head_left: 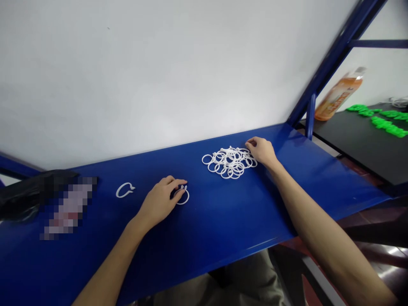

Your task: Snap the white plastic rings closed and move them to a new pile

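A blue shelf [223, 221] runs across in front of me. My left hand [161, 200] rests on it, thumb and fingers pinched on a white plastic ring [184, 197]. A heap of several white rings [230, 162] lies further right. My right hand [262, 151] reaches into the heap's right edge, fingers curled on the rings there; whether it has hold of one is hidden. Left of my left hand lies a single opened white ring [125, 190].
A black bag [28, 193] and a blurred-out item [68, 208] lie at the shelf's left end. A blue frame post [334, 55] rises at the right. Beyond it, a black table [357, 140] holds an orange bottle [339, 93] and green pieces [382, 119].
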{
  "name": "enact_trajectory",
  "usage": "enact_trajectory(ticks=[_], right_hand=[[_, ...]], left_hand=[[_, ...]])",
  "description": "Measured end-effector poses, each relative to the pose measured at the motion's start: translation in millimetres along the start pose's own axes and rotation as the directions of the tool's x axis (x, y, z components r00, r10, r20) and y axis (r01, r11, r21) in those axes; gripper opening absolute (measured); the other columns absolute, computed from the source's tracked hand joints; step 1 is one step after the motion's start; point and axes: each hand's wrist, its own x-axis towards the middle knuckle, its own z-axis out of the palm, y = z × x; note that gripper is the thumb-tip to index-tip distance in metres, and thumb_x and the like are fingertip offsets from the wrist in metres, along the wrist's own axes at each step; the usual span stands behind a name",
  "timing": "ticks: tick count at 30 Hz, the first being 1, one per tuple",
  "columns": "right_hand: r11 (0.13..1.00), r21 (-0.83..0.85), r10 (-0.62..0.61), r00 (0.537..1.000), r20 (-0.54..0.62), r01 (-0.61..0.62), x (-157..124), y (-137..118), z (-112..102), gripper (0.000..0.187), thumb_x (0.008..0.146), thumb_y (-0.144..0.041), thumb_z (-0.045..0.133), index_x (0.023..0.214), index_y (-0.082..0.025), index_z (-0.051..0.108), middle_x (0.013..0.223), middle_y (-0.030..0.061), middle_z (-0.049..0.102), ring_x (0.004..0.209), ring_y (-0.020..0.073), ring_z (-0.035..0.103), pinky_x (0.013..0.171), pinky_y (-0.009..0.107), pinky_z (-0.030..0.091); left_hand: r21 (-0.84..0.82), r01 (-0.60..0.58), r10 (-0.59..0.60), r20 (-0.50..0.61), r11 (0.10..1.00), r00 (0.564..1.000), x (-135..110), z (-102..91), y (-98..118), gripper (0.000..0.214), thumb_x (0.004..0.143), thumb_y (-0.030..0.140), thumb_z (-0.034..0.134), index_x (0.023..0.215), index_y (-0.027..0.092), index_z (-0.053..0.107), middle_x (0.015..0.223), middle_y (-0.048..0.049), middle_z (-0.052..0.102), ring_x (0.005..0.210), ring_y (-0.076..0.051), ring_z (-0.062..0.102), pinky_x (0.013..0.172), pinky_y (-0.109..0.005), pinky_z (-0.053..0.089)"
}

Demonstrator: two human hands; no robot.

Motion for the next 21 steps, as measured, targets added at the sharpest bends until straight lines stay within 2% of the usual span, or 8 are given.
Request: enact_trajectory(ticks=[4, 7, 9, 12, 14, 17, 19, 21], right_hand=[[0.992, -0.084, -0.102, 0.982, -0.157, 0.09, -6.8, -10.0, -5.6, 0.026, 0.094, -0.027, 0.056, 0.111, -0.014, 0.071, 0.102, 0.0135, 0.074, 0.1, 0.0284, 0.063, 0.089, 0.041, 0.048], [0.954, -0.077, -0.301, 0.914, -0.272, 0.291, -24.8, -32.8, -11.6, 0.027, 0.097, -0.028, 0.051, 0.111, -0.013, 0.069, 0.108, 0.0149, 0.071, 0.109, 0.0304, 0.057, 0.095, 0.045, 0.045], [0.885, 0.031, -0.443, 0.86, -0.255, 0.465, -45.5, -53.9, -13.6, 0.024, 0.099, -0.03, 0.051, 0.108, -0.016, 0.069, 0.107, 0.0122, 0.071, 0.107, 0.0285, 0.057, 0.097, 0.044, 0.044], [0.723, 0.311, -0.644, 0.765, -0.018, 0.617, -83.2, -83.9, -10.8, 0.02, 0.1, -0.031, 0.052, 0.107, -0.02, 0.068, 0.103, 0.0072, 0.073, 0.097, 0.0225, 0.063, 0.093, 0.04, 0.048], [0.664, 0.51, -0.706, 0.683, 0.188, 0.546, -105.7, -97.5, -5.4, 0.019, 0.099, -0.03, 0.056, 0.111, -0.02, 0.066, 0.104, 0.0058, 0.073, 0.094, 0.0194, 0.067, 0.087, 0.035, 0.051], [0.663, 0.693, -0.688, 0.595, 0.416, 0.282, -126.4, -106.4, 4.0, 0.017, 0.099, -0.027, 0.055, 0.112, -0.02, 0.064, 0.093, 0.0022, 0.074, 0.081, 0.0148, 0.069, 0.075, 0.028, 0.053], [0.669, 0.732, -0.65, 0.575, 0.496, 0.125, -131.0, -107.0, 8.2, 0.016, 0.099, -0.027, 0.054, 0.109, -0.019, 0.064, 0.085, 0.0006, 0.073, 0.073, 0.0136, 0.068, 0.069, 0.026, 0.053], [0.682, 0.726, -0.621, 0.599, 0.506, 0.094, -130.9, -105.7, 9.1, 0.017, 0.1, -0.03, 0.053, 0.106, -0.018, 0.063, 0.083, 0.0009, 0.073, 0.07, 0.0139, 0.067, 0.066, 0.026, 0.053]], left_hand=[[-0.034, -0.07, 0.067, -0.079, 0.997, 0.995, 1.2, 5.7, 3.8, 0.021, 0.096, 0.034, 0.052, 0.102, 0.027, 0.071, 0.103, -0.0021, 0.069, 0.099, -0.02, 0.063, 0.089, -0.037, 0.05], [-0.112, -0.125, 0.107, -0.151, 0.986, 0.983, 0.5, 7.5, 10.6, 0.015, 0.094, 0.033, 0.057, 0.099, 0.025, 0.069, 0.096, -0.0012, 0.07, 0.085, -0.017, 0.065, 0.08, -0.033, 0.053], [-0.185, -0.172, 0.131, -0.212, 0.968, 0.968, -0.9, 7.6, 16.3, 0.013, 0.092, 0.035, 0.062, 0.097, 0.025, 0.069, 0.089, -0.0001, 0.071, 0.074, -0.015, 0.064, 0.07, -0.029, 0.053], [-0.256, -0.223, 0.144, -0.292, 0.941, 0.946, -3.6, 6.5, 25.1, 0.01, 0.088, 0.034, 0.069, 0.09, 0.024, 0.069, 0.083, 0.0017, 0.07, 0.068, -0.013, 0.063, 0.063, -0.025, 0.051], [-0.275, -0.27, 0.168, -0.343, 0.923, 0.924, -5.1, 5.3, 30.0, 0.01, 0.087, 0.033, 0.07, 0.086, 0.024, 0.068, 0.083, 0.002, 0.071, 0.069, -0.012, 0.064, 0.066, -0.024, 0.052], [-0.279, -0.361, 0.229, -0.412, 0.89, 0.882, -6.9, 3.5, 34.7, 0.006, 0.089, 0.028, 0.07, 0.086, 0.023, 0.068, 0.083, 0.0018, 0.071, 0.071, -0.012, 0.065, 0.07, -0.024, 0.053], [-0.268, -0.392, 0.254, -0.432, 0.88, 0.865, -7.7, 3.0, 36.0, 0.005, 0.09, 0.026, 0.069, 0.087, 0.023, 0.068, 0.082, 0.002, 0.071, 0.072, -0.011, 0.065, 0.07, -0.023, 0.053], [-0.251, -0.386, 0.251, -0.437, 0.888, 0.863, -8.3, 3.0, 36.4, 0.005, 0.09, 0.026, 0.069, 0.086, 0.023, 0.067, 0.081, 0.0025, 0.07, 0.072, -0.011, 0.065, 0.07, -0.023, 0.052]])
